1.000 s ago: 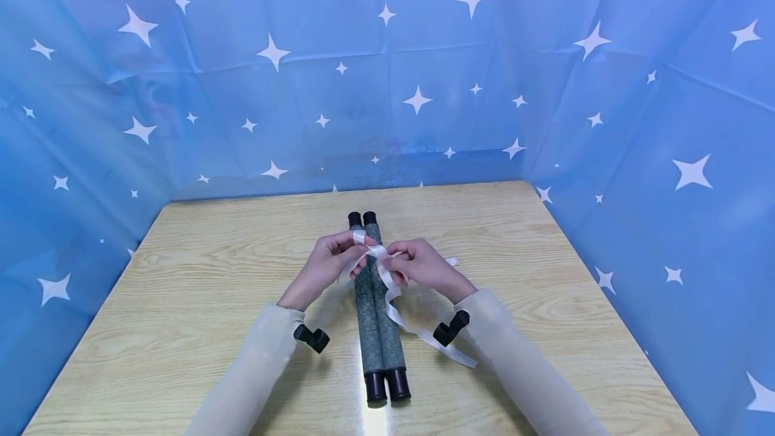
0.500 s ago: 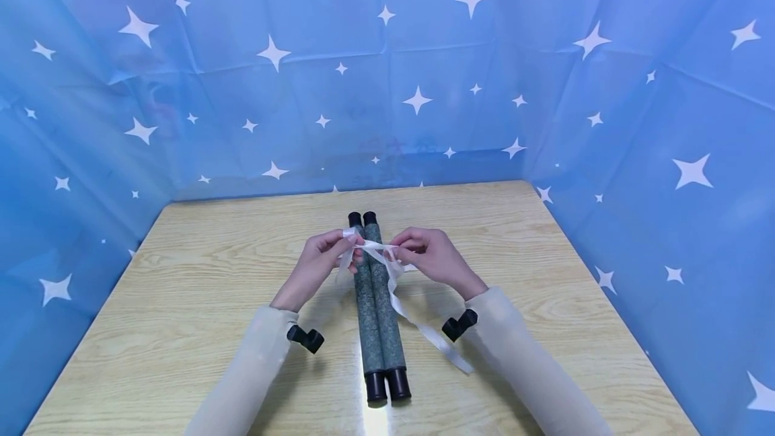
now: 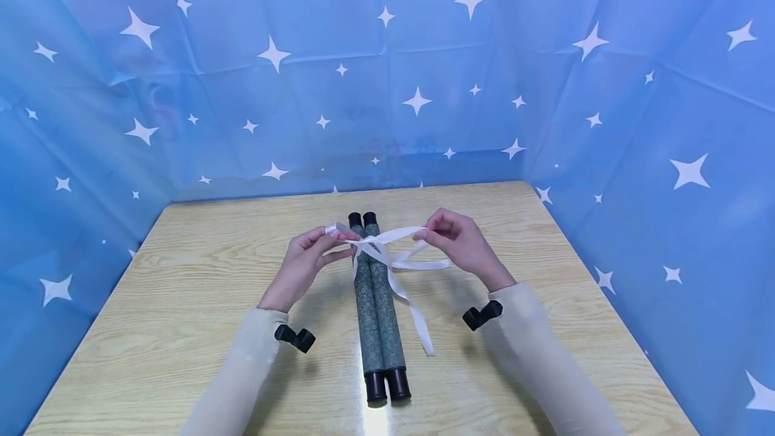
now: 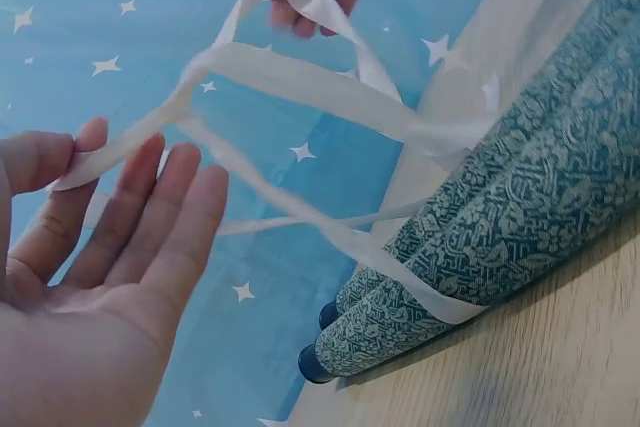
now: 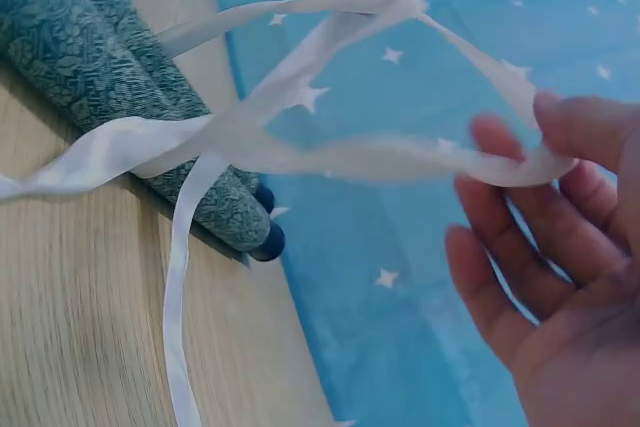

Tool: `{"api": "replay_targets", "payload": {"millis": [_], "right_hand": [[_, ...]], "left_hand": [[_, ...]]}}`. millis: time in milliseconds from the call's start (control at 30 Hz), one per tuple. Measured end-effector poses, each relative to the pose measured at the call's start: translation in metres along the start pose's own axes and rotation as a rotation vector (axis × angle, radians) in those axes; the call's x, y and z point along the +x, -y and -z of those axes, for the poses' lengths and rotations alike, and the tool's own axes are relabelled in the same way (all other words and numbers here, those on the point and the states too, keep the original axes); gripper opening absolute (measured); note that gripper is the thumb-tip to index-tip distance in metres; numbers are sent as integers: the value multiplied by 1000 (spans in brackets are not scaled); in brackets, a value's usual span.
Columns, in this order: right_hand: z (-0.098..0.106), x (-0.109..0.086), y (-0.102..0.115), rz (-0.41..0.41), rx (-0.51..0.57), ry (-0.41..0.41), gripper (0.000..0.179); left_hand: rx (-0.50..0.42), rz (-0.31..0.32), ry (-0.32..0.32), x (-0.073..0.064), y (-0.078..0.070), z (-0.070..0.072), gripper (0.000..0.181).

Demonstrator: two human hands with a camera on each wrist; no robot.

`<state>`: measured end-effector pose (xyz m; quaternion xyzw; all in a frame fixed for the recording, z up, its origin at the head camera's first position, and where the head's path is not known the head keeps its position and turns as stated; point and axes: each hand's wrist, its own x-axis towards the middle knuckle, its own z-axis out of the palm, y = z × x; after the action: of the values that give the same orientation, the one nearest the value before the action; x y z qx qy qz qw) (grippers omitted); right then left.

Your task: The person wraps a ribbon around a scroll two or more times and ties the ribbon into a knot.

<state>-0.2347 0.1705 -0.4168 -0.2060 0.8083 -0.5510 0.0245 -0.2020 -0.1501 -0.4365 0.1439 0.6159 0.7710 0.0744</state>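
Observation:
A scroll (image 3: 377, 315) rolled from both ends lies lengthwise on the table, its two green patterned rolls side by side with black end knobs. White ribbon (image 3: 396, 235) passes round its far half and crosses above the rolls. On the left, my left hand (image 3: 307, 260) pinches one stretch of ribbon between thumb and index finger; the left wrist view shows its other fingers (image 4: 185, 202) extended. My right hand (image 3: 465, 244), right of the rolls, pinches a ribbon loop drawn out toward it. Both hands are raised over the table. A loose tail (image 5: 177, 317) hangs beside the near roll.
The light wood table (image 3: 230, 274) carries the scroll near its middle. A blue cloth (image 3: 363, 73) with white stars stands behind the table and along both sides. Dark wrist-worn cameras (image 3: 482, 315) sit at both sleeve cuffs.
My hands have moved apart, the right one farther to the right and away, drawing the ribbon out between them. The loose tail has swung left toward the rolls. The scroll stays put.

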Motion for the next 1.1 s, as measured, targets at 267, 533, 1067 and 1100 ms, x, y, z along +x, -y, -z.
{"api": "replay_targets", "payload": {"millis": [267,533,1067,1100], "right_hand": [[19,-4,-9,-26,14,-59,25],[43,-14,-13,-74,-29,-132,29],[83,-30,-25,-118,-205,-212,30],[85,-31,-27,-128,-212,-213,31]], "left_hand": [[-234,-72,56,-4,-2,10,21],[-378,-104,-23,-12,-10,27,24],[-519,-214,-187,-37,-26,78,24],[-525,-216,-200,-40,-26,81,25]]}}
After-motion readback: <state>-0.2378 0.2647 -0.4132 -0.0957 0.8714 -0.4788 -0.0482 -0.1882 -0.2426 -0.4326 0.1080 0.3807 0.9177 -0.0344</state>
